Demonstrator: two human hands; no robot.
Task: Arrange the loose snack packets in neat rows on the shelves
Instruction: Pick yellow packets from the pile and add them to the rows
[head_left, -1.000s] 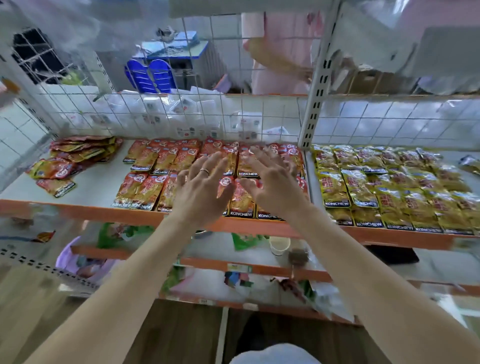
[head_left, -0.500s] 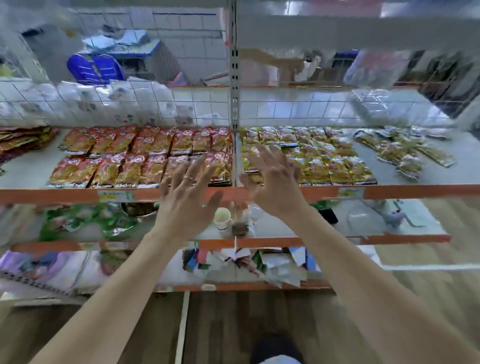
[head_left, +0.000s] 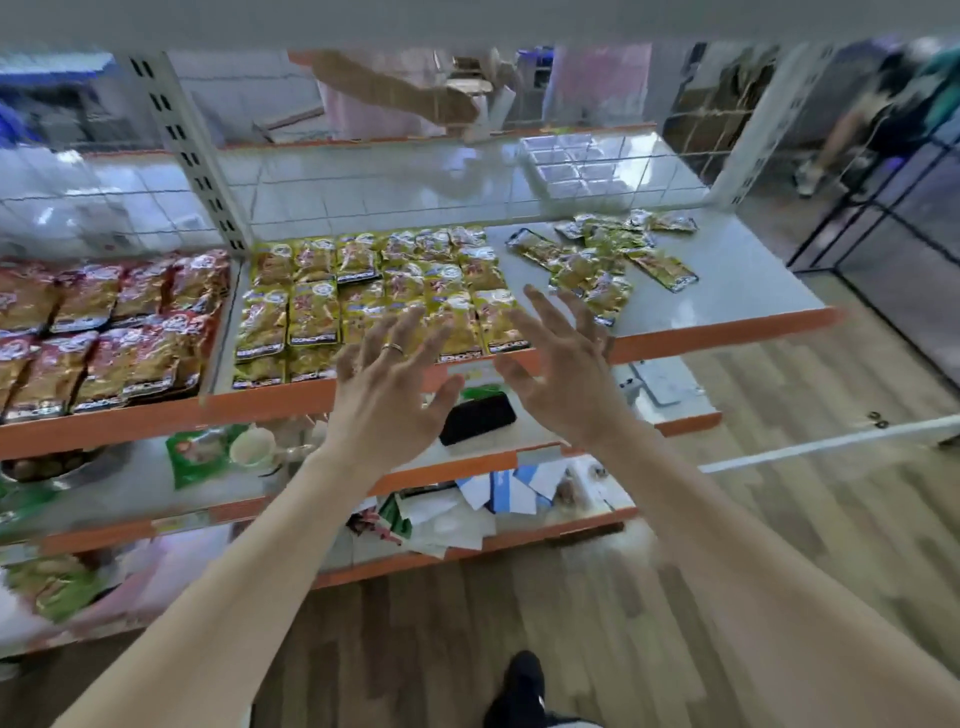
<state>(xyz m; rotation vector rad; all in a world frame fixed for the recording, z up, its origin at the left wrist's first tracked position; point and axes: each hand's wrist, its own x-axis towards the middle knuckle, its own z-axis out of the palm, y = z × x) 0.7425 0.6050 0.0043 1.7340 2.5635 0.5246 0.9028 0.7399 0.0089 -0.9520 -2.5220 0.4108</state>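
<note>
Holding both hands out before the snack shelf (head_left: 727, 291)
The left hand (head_left: 387, 400) and right hand (head_left: 563, 374) are hovering with fingers spread, gripping nothing, in front of the neat yellow rows (head_left: 374, 296); the loose packets (head_left: 602, 260) are lying in a heap just right of those rows, and red packets (head_left: 104, 332) are sitting further left

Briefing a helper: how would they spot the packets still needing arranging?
Look at the orange-edged shelf right of the white upright post. Past the neat yellow rows lies a scattered heap of yellow packets, toward the right end; unlike their neighbours, they lie crooked and overlapping.
</note>
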